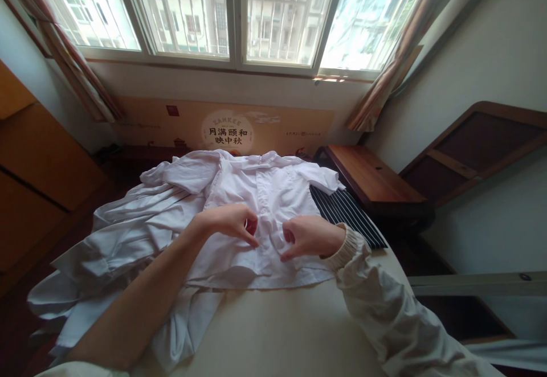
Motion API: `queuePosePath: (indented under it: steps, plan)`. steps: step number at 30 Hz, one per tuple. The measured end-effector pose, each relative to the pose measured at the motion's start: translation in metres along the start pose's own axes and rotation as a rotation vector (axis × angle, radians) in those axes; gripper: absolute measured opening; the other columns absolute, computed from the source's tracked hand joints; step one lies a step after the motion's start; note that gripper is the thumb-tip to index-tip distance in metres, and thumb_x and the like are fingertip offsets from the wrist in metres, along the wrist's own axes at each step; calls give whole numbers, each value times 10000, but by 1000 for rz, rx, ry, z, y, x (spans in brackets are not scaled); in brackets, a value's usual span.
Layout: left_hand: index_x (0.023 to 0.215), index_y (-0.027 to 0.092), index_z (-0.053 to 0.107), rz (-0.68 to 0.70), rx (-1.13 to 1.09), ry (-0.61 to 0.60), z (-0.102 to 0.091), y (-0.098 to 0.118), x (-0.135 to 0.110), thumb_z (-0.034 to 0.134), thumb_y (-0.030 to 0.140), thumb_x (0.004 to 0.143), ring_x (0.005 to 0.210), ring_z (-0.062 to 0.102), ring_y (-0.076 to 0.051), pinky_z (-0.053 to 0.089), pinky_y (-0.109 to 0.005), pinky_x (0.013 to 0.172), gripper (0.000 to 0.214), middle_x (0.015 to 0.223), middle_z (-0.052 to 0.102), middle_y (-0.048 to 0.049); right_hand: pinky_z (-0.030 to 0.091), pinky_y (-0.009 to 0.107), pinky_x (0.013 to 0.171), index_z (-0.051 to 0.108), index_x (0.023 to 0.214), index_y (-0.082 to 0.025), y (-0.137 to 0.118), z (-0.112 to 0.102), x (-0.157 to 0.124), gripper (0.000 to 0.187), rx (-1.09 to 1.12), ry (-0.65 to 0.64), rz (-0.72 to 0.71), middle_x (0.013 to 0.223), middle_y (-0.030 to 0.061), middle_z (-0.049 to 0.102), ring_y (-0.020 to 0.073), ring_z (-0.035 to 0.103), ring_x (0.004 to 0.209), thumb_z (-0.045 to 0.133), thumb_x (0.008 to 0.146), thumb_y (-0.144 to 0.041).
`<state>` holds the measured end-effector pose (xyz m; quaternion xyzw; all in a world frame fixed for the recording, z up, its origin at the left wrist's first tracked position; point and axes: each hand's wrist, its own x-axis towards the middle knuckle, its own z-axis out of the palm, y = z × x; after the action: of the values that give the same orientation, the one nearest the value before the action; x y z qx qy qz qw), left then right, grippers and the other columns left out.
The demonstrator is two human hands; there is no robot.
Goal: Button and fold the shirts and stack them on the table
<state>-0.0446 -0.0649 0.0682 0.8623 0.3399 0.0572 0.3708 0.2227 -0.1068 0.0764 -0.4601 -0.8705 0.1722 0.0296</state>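
A white short-sleeved button-up shirt (282, 189) lies front up, its collar at the far side and its hem towards me. My left hand (233, 223) is over the left front, beside the button placket, with fingers loosely curled and the thumb apart. Across the placket, my right hand (310, 237) has a similar curl, thumb pointing down at the fabric. No cloth shows between the fingers of either hand. Whether the thumb tips touch the shirt is hard to tell.
White garments (128, 223) lie bunched at the left. A dark striped cloth (346, 212) shows under the shirt's right side. All rest on a pale rounded tabletop (290, 331). A wooden side table (371, 172) stands at the back right, a wooden cabinet (43, 160) at the left.
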Motion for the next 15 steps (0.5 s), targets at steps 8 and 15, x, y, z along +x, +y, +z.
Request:
queuePosePath:
  steps: [8,15]
  plan:
    - [811,177,768,-43,32,-94,2,1,4,836,525,763,628,590,-136,355,-238,554,358,732,711,-4,359,263,642,775,857,-165,-7,-23,3,224,188,-205,-119,767,37,715,145,557,667,649,919,-339]
    - [920,178,797,48,-80,-82,-9,12,0,702,650,890,736,643,-160,421,-242,632,482,836,761,-38,349,267,645,642,778,-153,0,-49,-3,388,452,-278,-133,690,-26,496,126,413,684,538,1007,-449]
